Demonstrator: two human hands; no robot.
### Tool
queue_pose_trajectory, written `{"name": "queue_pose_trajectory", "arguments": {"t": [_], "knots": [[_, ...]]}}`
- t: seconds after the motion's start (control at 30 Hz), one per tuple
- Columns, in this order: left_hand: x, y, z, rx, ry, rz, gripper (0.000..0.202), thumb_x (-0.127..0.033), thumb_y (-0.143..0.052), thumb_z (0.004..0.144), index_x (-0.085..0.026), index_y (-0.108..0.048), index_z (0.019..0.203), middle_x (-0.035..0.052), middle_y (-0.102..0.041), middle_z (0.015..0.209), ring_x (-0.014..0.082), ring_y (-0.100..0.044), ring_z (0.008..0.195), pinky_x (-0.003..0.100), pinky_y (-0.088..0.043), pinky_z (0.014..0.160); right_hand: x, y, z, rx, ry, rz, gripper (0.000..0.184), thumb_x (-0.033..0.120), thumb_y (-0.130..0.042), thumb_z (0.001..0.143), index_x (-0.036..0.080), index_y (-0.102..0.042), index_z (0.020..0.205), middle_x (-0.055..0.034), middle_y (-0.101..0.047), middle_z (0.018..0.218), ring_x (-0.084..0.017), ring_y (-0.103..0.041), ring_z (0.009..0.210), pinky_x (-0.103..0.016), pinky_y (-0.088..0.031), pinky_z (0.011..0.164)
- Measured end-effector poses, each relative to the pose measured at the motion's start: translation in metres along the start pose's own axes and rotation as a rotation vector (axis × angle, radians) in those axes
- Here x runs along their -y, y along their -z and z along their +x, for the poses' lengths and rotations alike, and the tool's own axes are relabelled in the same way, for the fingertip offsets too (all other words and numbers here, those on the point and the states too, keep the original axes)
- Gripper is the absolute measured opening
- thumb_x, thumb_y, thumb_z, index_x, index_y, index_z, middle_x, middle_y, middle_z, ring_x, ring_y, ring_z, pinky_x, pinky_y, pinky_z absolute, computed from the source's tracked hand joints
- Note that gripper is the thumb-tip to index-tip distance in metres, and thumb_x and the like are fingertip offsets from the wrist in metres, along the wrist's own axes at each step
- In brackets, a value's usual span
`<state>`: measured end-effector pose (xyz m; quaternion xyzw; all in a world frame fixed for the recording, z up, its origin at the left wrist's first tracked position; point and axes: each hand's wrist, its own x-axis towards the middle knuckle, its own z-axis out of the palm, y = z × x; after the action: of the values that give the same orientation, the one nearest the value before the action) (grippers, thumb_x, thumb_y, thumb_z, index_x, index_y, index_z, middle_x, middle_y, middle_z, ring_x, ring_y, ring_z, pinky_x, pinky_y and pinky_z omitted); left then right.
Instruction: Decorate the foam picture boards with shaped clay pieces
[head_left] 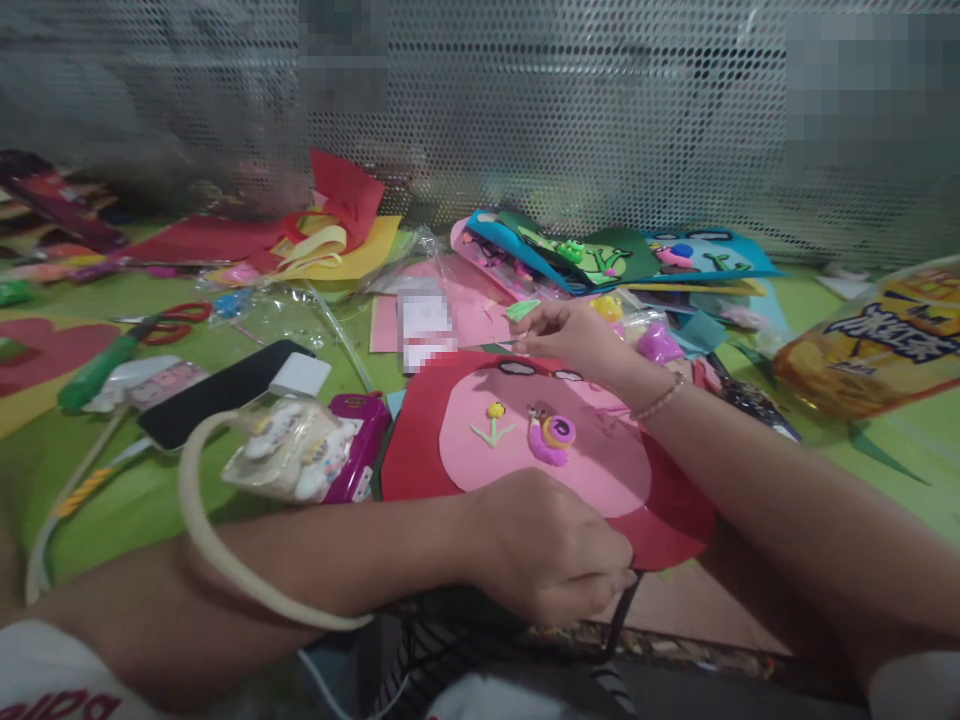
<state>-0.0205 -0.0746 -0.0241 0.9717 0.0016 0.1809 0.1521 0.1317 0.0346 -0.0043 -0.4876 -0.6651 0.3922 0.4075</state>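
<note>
A red foam sheet with a pink oval glued on it lies in front of me. On the pink oval sit a purple snail sticker and a small yellow flower. My left hand is closed at the sheet's near edge, pinching a dark strap or cord that hangs down. My right hand reaches across to the sheet's far edge, fingers pinched on a small pale green piece.
Left of the sheet lie a purple case, a plastic bag of white figures, a black phone, red-handled scissors and a green tool. Coloured foam sheets pile up behind. A yellow snack bag is on the right. A perforated metal wall closes the back.
</note>
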Motion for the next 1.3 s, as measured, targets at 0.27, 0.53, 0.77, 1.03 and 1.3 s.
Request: {"name": "queue_pose_trajectory", "arguments": {"t": [0.27, 0.53, 0.77, 1.03, 1.3], "knots": [[0.001, -0.001, -0.001, -0.031, -0.010, 0.002, 0.020, -0.021, -0.048, 0.083, -0.018, -0.046, 0.063, -0.0019, -0.057, 0.058, 0.0123, -0.050, 0.054, 0.028, -0.032, 0.048, 0.006, -0.003, -0.006, 0.255, -0.095, 0.104, 0.018, 0.017, -0.071, 0.070, 0.016, -0.069, 0.087, -0.0036, -0.072, 0.077, -0.015, -0.067, 0.073, -0.026, -0.056, 0.067], [0.000, -0.001, -0.001, -0.063, -0.004, -0.011, 0.021, -0.021, -0.046, 0.084, -0.017, -0.048, 0.064, -0.0011, -0.056, 0.057, 0.0126, -0.048, 0.052, 0.027, -0.031, 0.047, 0.008, -0.004, -0.008, 0.329, -0.039, 0.055, 0.016, 0.016, -0.071, 0.067, 0.014, -0.069, 0.083, -0.0017, -0.071, 0.075, -0.011, -0.065, 0.069, -0.021, -0.053, 0.065], [0.002, -0.001, 0.000, -0.129, 0.060, -0.019, 0.028, -0.023, -0.036, 0.086, -0.018, -0.045, 0.060, -0.0001, -0.052, 0.053, 0.0127, -0.044, 0.048, 0.027, -0.030, 0.046, 0.007, -0.003, -0.007, 0.235, -0.028, 0.018, 0.021, 0.017, -0.077, 0.060, 0.014, -0.069, 0.079, 0.0030, -0.063, 0.058, -0.006, -0.055, 0.050, -0.017, -0.044, 0.046], [0.001, 0.000, 0.000, -0.107, 0.085, -0.009, 0.028, -0.024, -0.037, 0.086, -0.018, -0.045, 0.059, -0.0001, -0.052, 0.053, 0.0127, -0.046, 0.048, 0.026, -0.031, 0.046, 0.009, -0.004, -0.010, 0.345, -0.085, 0.147, 0.013, 0.017, -0.071, 0.070, 0.015, -0.070, 0.083, -0.0024, -0.072, 0.076, -0.013, -0.068, 0.070, -0.024, -0.057, 0.069], [0.001, 0.000, 0.000, -0.080, 0.105, 0.011, 0.029, -0.025, -0.036, 0.087, -0.018, -0.048, 0.061, 0.0003, -0.052, 0.053, 0.0136, -0.047, 0.049, 0.026, -0.033, 0.046, 0.010, -0.004, -0.010, 0.406, -0.062, 0.159, 0.015, 0.016, -0.067, 0.074, 0.015, -0.069, 0.089, -0.0024, -0.072, 0.084, -0.013, -0.067, 0.081, -0.024, -0.055, 0.076]]}}
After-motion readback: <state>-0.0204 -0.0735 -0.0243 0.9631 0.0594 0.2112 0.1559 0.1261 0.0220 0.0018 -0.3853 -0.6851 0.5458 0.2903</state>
